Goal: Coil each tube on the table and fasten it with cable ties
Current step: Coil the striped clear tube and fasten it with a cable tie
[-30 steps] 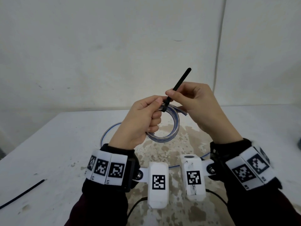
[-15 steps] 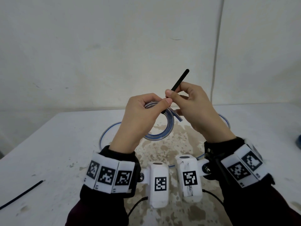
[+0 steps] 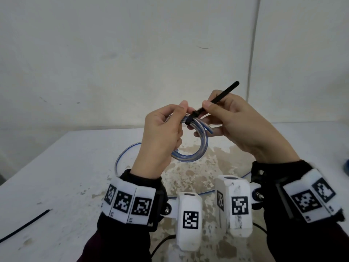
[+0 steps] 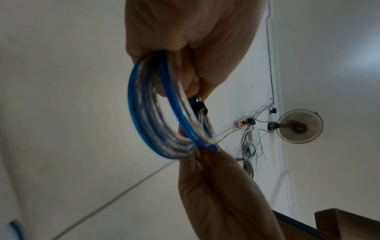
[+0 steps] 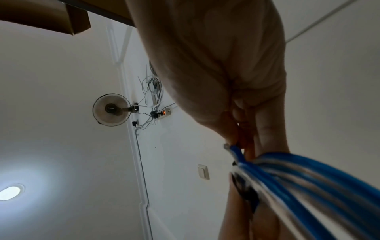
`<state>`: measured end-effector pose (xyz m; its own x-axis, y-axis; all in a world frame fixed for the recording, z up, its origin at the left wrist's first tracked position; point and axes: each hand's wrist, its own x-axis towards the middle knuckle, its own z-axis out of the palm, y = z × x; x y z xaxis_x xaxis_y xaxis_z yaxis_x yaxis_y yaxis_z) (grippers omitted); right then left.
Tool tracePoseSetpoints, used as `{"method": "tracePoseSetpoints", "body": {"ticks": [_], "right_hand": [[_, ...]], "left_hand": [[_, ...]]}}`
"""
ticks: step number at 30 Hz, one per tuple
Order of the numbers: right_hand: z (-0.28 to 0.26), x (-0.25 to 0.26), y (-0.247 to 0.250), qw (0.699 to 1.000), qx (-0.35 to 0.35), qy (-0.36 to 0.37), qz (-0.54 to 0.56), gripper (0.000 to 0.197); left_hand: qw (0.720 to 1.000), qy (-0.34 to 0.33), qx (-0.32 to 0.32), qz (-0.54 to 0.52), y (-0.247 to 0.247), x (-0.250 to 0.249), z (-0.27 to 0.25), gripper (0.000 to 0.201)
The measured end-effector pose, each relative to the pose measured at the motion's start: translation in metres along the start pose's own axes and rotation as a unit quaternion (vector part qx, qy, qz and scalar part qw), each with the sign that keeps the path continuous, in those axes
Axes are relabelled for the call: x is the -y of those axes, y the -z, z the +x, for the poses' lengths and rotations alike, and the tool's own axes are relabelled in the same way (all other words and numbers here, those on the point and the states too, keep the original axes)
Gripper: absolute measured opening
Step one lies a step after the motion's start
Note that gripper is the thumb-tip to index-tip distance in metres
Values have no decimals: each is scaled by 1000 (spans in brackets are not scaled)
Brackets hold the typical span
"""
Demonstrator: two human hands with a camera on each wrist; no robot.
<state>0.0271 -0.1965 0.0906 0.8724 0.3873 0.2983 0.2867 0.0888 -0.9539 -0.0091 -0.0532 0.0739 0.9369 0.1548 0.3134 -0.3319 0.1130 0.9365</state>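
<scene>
A clear tube with a blue stripe is wound into a small coil (image 3: 198,148) (image 4: 152,123) (image 5: 308,175) held in the air above the table. My left hand (image 3: 160,133) grips the coil's upper left part, fingers curled round the strands. A black cable tie (image 3: 192,118) (image 5: 244,193) wraps the top of the coil, its tail (image 3: 224,92) sticking up to the right. My right hand (image 3: 232,125) pinches that tail between thumb and forefinger just past the tie's head. The tube's cut end (image 3: 209,130) pokes out beside the tie.
An uncoiled tube (image 3: 122,157) lies in a wide loop on the stained white table (image 3: 66,176) beneath my hands. A spare black cable tie (image 3: 24,225) lies near the front left edge. A white wall stands close behind the table.
The tie's loop has drawn tight round the coil's top. My right hand has slid up along the tail. My left thumb has come off the tie, and the coil has risen a little.
</scene>
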Motion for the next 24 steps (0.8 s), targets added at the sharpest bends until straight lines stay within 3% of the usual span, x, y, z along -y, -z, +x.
{"method": "tracePoseSetpoints", "body": {"ticks": [3, 6, 11, 15, 18, 22, 24], "right_hand": [[-3, 2, -2, 1000, -5, 12, -7, 12], [-4, 0, -7, 999, 3, 19, -29, 19], [-3, -2, -9, 1000, 22, 10, 15, 10], [-2, -5, -14, 999, -2, 31, -32, 13], [0, -6, -13, 998, -14, 40, -40, 16], [-1, -6, -12, 999, 18, 20, -16, 11], [-2, -6, -15, 999, 25, 26, -35, 11]], "left_hand": [[998, -27, 14, 49, 1, -1, 1, 18], [994, -59, 14, 94, 3, 0, 2, 11], [999, -20, -21, 28, 11, -2, 5, 15], [999, -17, -36, 1, 14, -1, 7, 20], [999, -4, 25, 35, 21, -4, 8, 20], [985, 24, 145, 93, 41, -15, 5, 9], [979, 47, 175, 94, 45, -18, 4, 10]]}}
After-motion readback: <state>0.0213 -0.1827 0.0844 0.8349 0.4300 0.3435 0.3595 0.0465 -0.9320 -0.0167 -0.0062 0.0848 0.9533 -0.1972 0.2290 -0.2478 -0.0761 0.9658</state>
